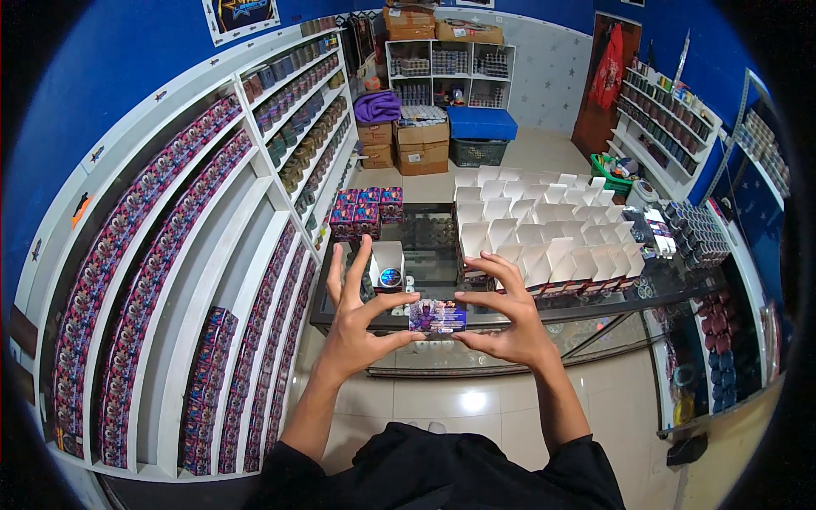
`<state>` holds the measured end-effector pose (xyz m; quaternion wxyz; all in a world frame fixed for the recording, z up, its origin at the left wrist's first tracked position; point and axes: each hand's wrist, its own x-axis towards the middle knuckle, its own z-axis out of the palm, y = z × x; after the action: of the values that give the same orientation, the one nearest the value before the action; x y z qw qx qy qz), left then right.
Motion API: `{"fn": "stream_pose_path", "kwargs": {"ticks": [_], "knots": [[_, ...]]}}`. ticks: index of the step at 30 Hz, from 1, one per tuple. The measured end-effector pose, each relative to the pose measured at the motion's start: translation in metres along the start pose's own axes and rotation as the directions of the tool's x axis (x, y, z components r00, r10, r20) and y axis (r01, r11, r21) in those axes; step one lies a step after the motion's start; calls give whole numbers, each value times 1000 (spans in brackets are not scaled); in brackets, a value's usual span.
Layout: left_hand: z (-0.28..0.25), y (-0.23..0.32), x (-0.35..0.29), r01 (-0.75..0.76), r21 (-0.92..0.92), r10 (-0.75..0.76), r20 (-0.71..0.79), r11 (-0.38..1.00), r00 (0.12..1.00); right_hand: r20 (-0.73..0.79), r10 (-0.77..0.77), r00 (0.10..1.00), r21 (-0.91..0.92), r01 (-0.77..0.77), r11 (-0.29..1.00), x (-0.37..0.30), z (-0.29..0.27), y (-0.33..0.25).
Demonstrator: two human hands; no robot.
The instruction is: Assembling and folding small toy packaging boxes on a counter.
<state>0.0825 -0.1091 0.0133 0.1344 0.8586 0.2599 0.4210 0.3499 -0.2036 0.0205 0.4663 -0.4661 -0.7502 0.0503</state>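
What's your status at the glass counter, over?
Left fingers, right fingers: pinching opposite ends. Small purple printed piece: print facing the camera. Open white-flapped boxes on the glass counter beyond; nothing visibly in the way.

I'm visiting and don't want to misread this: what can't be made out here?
All in the head view:
Card: its back, hidden by its own printed front.
Grouped boxes: what is inside most, behind raised flaps.
Poster: its upper part, cut off by the top edge.
Far shelf: its small items, too tiny to tell.
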Motion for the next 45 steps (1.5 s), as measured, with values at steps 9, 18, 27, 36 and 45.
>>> {"fn": "stream_pose_path", "kwargs": {"ticks": [9,18,27,36,45], "knots": [[-8,-5,-6,30,18,-31,5,999,1000,21,-4,1000,6,4,1000,6,9,-2],[-44,-39,-17,26,20,-25,-10,999,1000,21,-5,1000,-17,5,1000,30,48,-24],[-83,-76,-29,24,20,-24,13,1000,1000,2,-1,1000,-35,1,999,47,94,-45],[-84,-82,-33,9,-22,-8,56,1000,998,-26,43,999,-70,-45,997,41,100,-56],[-74,-70,-28,29,-23,-28,41,999,999,-11,36,999,-67,-37,997,39,87,-48]]}}
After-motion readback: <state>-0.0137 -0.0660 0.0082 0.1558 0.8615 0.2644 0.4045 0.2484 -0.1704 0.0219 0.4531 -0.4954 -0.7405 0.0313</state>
